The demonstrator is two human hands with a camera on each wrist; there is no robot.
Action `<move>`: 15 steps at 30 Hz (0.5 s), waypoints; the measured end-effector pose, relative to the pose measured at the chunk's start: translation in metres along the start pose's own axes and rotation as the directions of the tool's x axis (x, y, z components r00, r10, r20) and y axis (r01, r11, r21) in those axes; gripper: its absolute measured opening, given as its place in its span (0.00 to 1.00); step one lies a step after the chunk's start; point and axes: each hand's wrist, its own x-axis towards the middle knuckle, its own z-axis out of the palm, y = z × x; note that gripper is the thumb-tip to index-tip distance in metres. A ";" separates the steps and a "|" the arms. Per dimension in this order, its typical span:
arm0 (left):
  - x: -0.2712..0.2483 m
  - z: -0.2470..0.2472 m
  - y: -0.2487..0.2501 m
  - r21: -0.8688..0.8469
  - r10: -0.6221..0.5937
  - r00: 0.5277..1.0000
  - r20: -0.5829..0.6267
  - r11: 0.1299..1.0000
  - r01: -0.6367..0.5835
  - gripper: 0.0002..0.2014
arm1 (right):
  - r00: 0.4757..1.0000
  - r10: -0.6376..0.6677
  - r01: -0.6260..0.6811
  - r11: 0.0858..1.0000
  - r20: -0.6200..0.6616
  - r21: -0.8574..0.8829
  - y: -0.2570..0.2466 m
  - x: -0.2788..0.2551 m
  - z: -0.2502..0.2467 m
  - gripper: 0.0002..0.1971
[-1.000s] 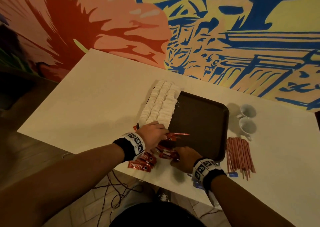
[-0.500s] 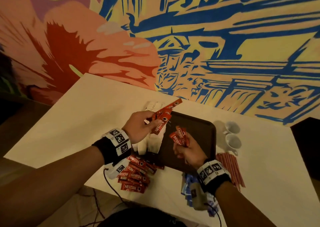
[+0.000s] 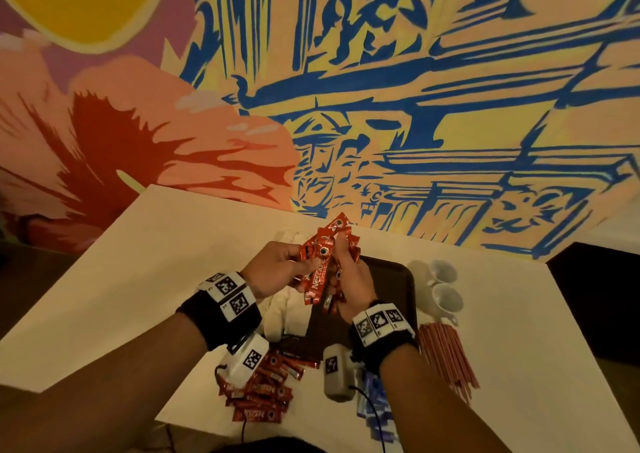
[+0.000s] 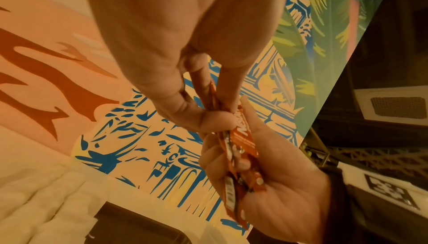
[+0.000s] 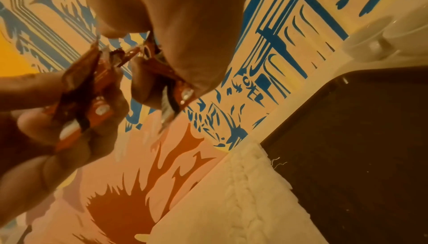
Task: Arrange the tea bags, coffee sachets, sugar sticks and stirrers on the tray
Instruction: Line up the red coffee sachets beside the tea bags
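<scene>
A fan of red foil Nescafé coffee sachets point(image 3: 323, 265) is held upright in the air above the near left part of the dark brown plastic tray point(image 3: 394, 279). The left hand point(image 3: 277, 272) pinches one side of the bunch between thumb and fingers, and the right hand point(image 3: 353, 279) clamps the other side, the two hands close together. More red sachets point(image 3: 263, 393) lie loose on the white table point(image 3: 138, 262) near its front edge, with blue packets point(image 3: 375, 404) beside them. White quilted tea bags point(image 3: 284, 310) sit along the tray's left side; thin red stirrers point(image 3: 446, 355) and two white cups point(image 3: 445, 286) lie to its right. The slick sachets sit unevenly in the grip, so squaring them may let some slide out and scatter.
</scene>
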 end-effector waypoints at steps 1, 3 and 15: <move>0.001 -0.001 0.001 -0.002 -0.012 1.000 0.007 1.000 0.012 0.08 | 1.000 -0.002 0.002 1.000 0.013 0.027 0.000 -0.001 0.003 0.41; 0.002 -0.002 0.001 0.012 -0.039 0.999 0.029 0.999 0.039 0.10 | 1.000 -0.001 -0.001 0.999 0.031 0.048 0.001 0.000 0.009 0.41; 0.007 0.003 0.003 0.400 0.098 0.981 -0.170 0.916 -0.022 0.05 | 0.993 -0.057 0.058 0.998 -0.104 0.004 0.003 0.016 0.033 0.13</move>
